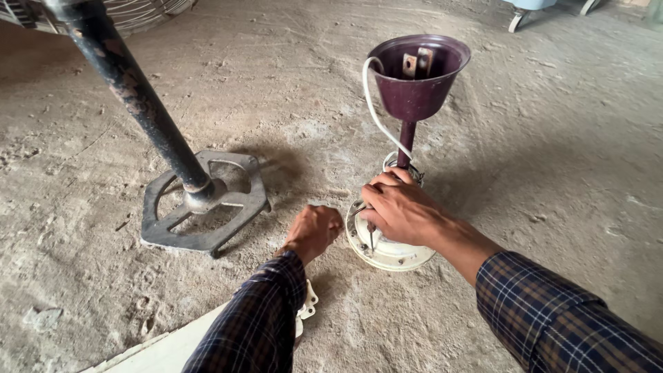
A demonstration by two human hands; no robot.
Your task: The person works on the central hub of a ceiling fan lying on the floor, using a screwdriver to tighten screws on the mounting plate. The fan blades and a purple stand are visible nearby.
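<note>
With right hand (pixel 404 207) gripping a thin tool on the motor (pixel 387 250) and left hand (pixel 314 231) fisted, contents unclear: risk of slipping, toppling the cup (pixel 417 76).

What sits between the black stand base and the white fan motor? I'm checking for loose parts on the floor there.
In the head view, only the left hand, closed in a fist, sits between the stand base and the fan motor; otherwise bare dusty floor.
</note>
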